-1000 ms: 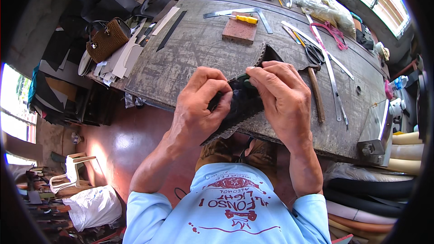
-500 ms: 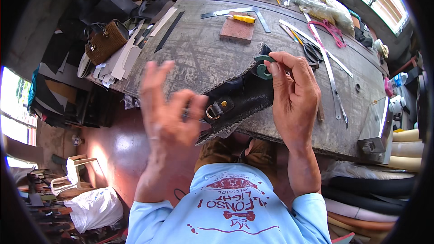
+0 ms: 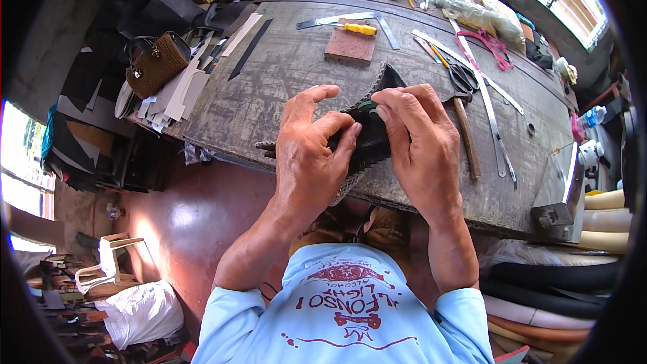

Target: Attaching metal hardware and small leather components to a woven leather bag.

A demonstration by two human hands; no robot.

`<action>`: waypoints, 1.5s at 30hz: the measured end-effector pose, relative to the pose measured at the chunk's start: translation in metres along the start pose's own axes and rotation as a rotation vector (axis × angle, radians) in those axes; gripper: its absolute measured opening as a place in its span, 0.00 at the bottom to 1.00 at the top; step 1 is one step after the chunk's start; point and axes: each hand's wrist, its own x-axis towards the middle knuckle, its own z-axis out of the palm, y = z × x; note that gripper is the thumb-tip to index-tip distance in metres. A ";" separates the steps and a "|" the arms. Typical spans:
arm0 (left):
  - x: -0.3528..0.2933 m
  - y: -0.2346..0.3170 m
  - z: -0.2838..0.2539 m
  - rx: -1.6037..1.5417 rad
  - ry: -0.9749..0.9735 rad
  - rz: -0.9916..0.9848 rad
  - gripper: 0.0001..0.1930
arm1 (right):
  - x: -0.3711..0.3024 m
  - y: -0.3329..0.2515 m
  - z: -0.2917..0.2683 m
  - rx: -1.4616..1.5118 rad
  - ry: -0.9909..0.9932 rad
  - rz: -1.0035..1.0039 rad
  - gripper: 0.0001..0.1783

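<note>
Leather (image 3: 371,145), one piece, shows between left grip (image 3: 310,149), hold unclear, and right grip (image 3: 426,145), pinching one green item (image 3: 368,106).

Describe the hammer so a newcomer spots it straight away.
Start at the big grey workbench, then the right hand above its near side. Just right of it lies the hammer, handle end toward the wearer. Its thick brown handle sets it apart from the black-handled scissors and long metal ruler nearby.

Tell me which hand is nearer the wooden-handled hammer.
Right. The right hand is just left of the hammer; the left hand is farther left.
</note>
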 end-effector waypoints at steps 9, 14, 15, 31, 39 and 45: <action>0.000 0.000 -0.003 -0.023 -0.024 -0.023 0.06 | -0.003 0.000 0.005 -0.012 -0.004 0.028 0.10; 0.000 0.000 -0.003 -0.031 -0.036 -0.030 0.06 | -0.003 0.001 0.006 -0.047 -0.010 0.005 0.11; 0.000 0.000 -0.003 -0.037 -0.038 -0.030 0.06 | -0.003 0.001 0.006 -0.047 -0.010 0.007 0.11; -0.001 -0.012 -0.032 -0.263 -0.003 -0.038 0.11 | -0.002 0.002 0.002 -0.002 0.098 0.009 0.10; 0.054 -0.034 -0.029 -0.310 -0.533 -0.077 0.15 | -0.005 0.002 0.000 0.010 0.169 0.066 0.08; 0.061 -0.033 -0.024 -0.381 -0.685 0.022 0.06 | -0.006 0.004 0.000 -0.023 0.168 0.076 0.09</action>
